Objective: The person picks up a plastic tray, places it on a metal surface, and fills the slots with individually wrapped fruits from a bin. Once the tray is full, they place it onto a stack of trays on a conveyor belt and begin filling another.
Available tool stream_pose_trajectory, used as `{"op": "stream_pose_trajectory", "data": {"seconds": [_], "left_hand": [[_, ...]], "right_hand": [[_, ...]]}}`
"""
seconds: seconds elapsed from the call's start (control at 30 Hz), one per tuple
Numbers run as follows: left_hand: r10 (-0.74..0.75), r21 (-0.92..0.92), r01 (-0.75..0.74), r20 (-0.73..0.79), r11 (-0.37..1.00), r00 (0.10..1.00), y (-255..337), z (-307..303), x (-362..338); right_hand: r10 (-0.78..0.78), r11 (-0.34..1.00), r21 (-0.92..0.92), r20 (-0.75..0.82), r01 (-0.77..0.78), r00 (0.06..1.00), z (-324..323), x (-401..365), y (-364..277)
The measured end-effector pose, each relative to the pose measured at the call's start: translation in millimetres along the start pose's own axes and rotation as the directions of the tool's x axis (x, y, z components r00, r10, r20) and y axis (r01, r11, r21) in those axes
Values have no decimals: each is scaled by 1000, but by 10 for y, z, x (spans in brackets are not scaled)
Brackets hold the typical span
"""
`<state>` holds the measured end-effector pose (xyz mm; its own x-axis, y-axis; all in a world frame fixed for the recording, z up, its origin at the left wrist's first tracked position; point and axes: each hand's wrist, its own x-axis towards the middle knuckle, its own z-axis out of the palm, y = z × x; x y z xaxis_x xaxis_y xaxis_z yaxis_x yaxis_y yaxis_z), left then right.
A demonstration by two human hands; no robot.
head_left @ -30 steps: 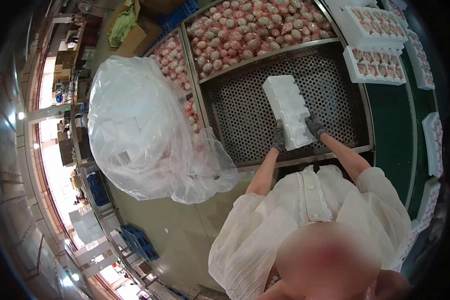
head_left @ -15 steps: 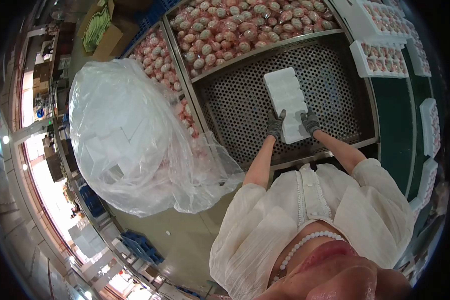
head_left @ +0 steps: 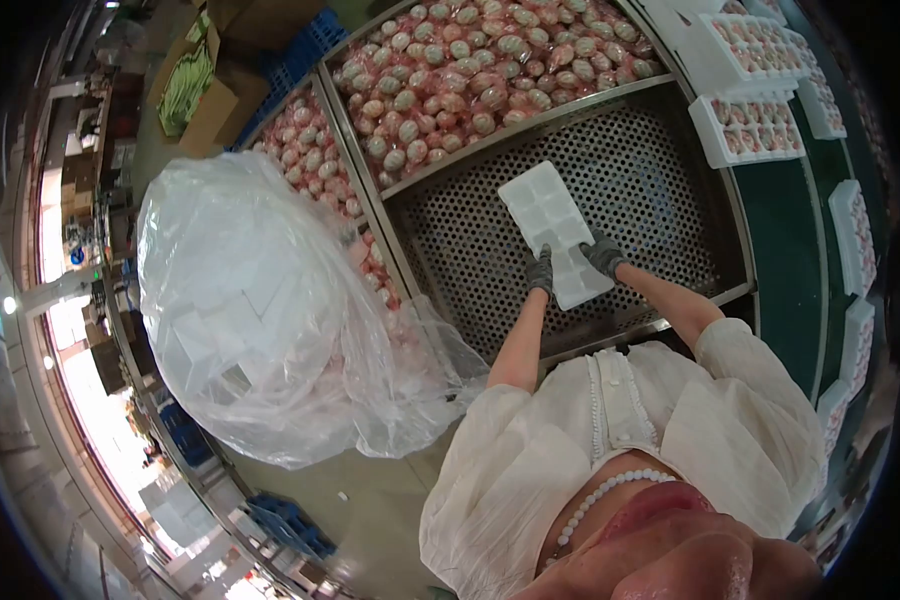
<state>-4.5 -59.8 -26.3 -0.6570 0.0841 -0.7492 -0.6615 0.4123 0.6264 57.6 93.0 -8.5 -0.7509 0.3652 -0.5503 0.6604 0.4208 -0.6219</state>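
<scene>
A white foam tray [head_left: 545, 205] with two rows of square compartments lies tilted over the perforated metal surface [head_left: 660, 190], its hollow side up. My left hand [head_left: 539, 270], in a dark grey glove, grips its left edge near the end closest to me. On the opposite edge, my right hand [head_left: 602, 256] in a matching glove holds the tray with the thumb over its rim. No items sit in the tray's compartments.
Beyond the metal surface, a bin holds many pale round items in reddish clear wrap [head_left: 490, 90]. At left bulges a large clear plastic bag [head_left: 240, 300] with white foam pieces inside. Filled white trays [head_left: 748, 130] stand along the green conveyor [head_left: 785, 250] at right.
The tray shows its hollow compartments now, where its blocky underside faced up before. It has shifted slightly left and toward me, and both hands still hold it.
</scene>
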Motion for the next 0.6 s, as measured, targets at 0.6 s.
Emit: {"op": "stream_pose_trajectory", "data": {"seconds": [0.6], "left_hand": [[-123, -63, 121, -32, 991, 992, 183, -33, -422]], "right_hand": [[107, 990, -112, 201, -85, 974, -128, -324, 77]]}}
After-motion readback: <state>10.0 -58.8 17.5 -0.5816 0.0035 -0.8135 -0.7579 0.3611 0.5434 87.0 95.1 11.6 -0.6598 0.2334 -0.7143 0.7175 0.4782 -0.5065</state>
